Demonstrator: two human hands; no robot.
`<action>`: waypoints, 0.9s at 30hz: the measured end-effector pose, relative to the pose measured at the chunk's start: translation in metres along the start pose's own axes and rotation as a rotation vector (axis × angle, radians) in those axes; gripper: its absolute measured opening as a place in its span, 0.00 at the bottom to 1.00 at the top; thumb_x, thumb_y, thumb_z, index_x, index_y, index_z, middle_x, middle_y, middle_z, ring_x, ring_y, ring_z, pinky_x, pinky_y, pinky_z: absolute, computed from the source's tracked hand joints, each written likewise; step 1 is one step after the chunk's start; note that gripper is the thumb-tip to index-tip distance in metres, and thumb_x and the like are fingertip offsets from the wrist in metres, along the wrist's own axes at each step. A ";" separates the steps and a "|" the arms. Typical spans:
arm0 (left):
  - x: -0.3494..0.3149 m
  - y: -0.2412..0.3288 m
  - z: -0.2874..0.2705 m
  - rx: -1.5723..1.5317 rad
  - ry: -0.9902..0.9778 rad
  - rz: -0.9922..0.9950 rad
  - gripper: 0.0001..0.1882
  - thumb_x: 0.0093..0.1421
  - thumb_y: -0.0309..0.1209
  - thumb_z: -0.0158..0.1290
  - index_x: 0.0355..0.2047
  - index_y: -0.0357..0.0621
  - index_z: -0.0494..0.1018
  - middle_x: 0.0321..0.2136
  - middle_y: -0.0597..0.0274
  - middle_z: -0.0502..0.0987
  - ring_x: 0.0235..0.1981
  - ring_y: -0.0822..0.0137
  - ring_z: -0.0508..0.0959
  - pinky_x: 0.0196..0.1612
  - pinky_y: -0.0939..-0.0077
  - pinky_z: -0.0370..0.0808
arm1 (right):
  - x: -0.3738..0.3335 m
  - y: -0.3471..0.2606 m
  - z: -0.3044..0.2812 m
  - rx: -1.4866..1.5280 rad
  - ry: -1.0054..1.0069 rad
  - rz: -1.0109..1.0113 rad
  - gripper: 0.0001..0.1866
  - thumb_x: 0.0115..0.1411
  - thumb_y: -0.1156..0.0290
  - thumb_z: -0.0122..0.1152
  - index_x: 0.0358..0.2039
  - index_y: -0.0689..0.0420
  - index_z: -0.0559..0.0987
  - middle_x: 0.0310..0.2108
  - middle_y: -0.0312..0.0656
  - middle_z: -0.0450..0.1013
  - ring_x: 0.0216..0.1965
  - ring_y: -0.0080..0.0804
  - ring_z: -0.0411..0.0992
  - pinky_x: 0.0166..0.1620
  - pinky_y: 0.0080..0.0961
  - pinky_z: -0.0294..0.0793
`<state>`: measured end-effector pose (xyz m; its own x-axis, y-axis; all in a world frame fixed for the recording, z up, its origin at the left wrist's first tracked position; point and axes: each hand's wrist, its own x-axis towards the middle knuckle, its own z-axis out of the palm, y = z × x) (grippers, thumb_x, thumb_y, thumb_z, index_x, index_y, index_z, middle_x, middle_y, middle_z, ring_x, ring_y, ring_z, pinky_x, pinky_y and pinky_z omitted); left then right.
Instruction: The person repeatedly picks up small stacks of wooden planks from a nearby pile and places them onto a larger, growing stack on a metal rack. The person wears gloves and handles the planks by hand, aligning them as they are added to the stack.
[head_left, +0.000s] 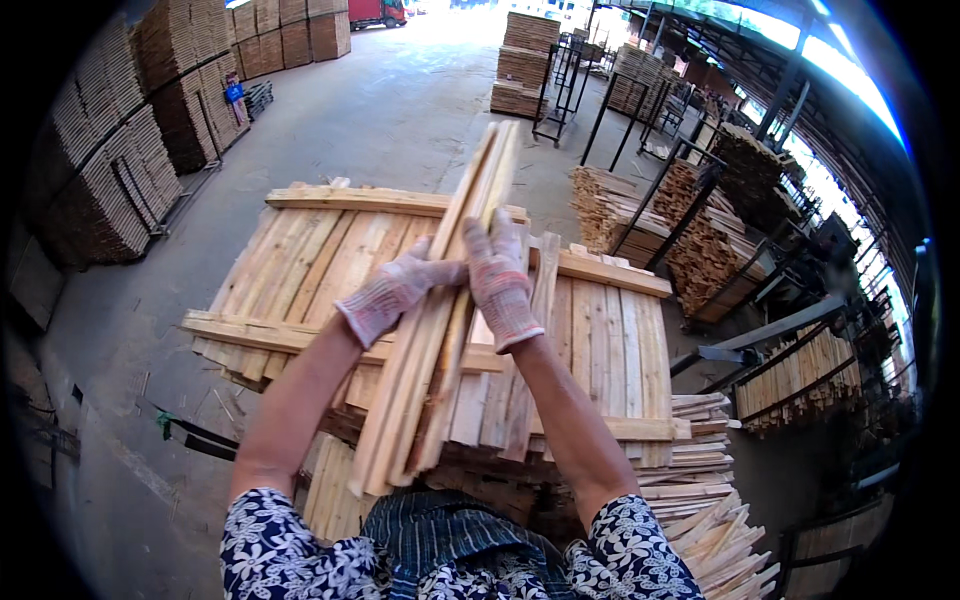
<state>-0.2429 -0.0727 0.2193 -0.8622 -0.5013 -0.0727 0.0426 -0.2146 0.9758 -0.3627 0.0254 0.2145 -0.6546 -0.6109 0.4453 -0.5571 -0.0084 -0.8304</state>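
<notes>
A bundle of long, pale wooden slats (420, 375) slants across the middle of the view, held between my two gloved hands. From the left side, my left hand (392, 292) presses on the bundle, its thumb lying over the top. My right hand (500, 285) is against the right side, with its fingers pointing up along the slats. Both knit work gloves are whitish with reddish patches. Underneath lies a layer of side-by-side boards (305, 262) with crosswise battens (385, 200) on it. A few loose slats (533, 340) rest at an angle beside my right forearm.
More slats (700, 510) are piled at the lower right. Tall lumber stacks (100, 160) stand at the left and far back. Black metal racks (680, 195) and wood piles line the right side. A strap with a green part (165, 425) sits at the lower left.
</notes>
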 end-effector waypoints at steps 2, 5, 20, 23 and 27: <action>0.008 -0.010 -0.085 0.639 0.112 -0.079 0.46 0.54 0.43 0.64 0.62 0.31 0.51 0.41 0.47 0.78 0.36 0.59 0.82 0.38 0.68 0.81 | 0.000 -0.020 0.032 0.121 -0.300 0.156 0.30 0.68 0.52 0.51 0.64 0.57 0.64 0.57 0.60 0.65 0.58 0.49 0.66 0.59 0.40 0.67; -0.004 0.027 -0.075 1.346 0.075 -0.109 0.41 0.55 0.44 0.59 0.59 0.34 0.50 0.41 0.35 0.77 0.42 0.46 0.81 0.43 0.60 0.79 | -0.028 -0.003 0.032 -0.001 -0.490 0.186 0.27 0.68 0.54 0.53 0.59 0.62 0.69 0.56 0.53 0.68 0.58 0.43 0.68 0.60 0.35 0.68; -0.011 -0.012 -0.124 1.601 0.256 -0.230 0.49 0.57 0.48 0.57 0.67 0.27 0.47 0.67 0.33 0.53 0.64 0.46 0.64 0.63 0.61 0.65 | -0.367 0.139 -0.055 -0.291 -0.945 0.144 0.24 0.64 0.65 0.48 0.61 0.52 0.67 0.58 0.48 0.69 0.56 0.48 0.70 0.55 0.37 0.73; 0.000 -0.002 -0.088 1.809 0.282 -0.309 0.55 0.54 0.59 0.55 0.66 0.24 0.50 0.67 0.32 0.52 0.59 0.45 0.70 0.55 0.61 0.73 | -0.422 0.239 -0.025 -0.321 -1.264 0.447 0.20 0.68 0.67 0.44 0.58 0.54 0.71 0.59 0.48 0.68 0.60 0.45 0.67 0.59 0.38 0.68; 0.012 -0.032 -0.103 2.027 0.391 -0.392 0.59 0.48 0.60 0.58 0.63 0.18 0.52 0.67 0.30 0.51 0.56 0.50 0.73 0.51 0.65 0.75 | -0.461 0.274 -0.061 0.138 -1.123 0.456 0.20 0.68 0.67 0.44 0.58 0.55 0.71 0.60 0.48 0.68 0.60 0.45 0.67 0.60 0.38 0.68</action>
<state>-0.2025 -0.1586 0.1660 -0.5495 -0.8341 -0.0474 -0.7848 0.5348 -0.3133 -0.2445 0.3526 -0.1977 0.0674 -0.9238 -0.3769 -0.2878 0.3437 -0.8939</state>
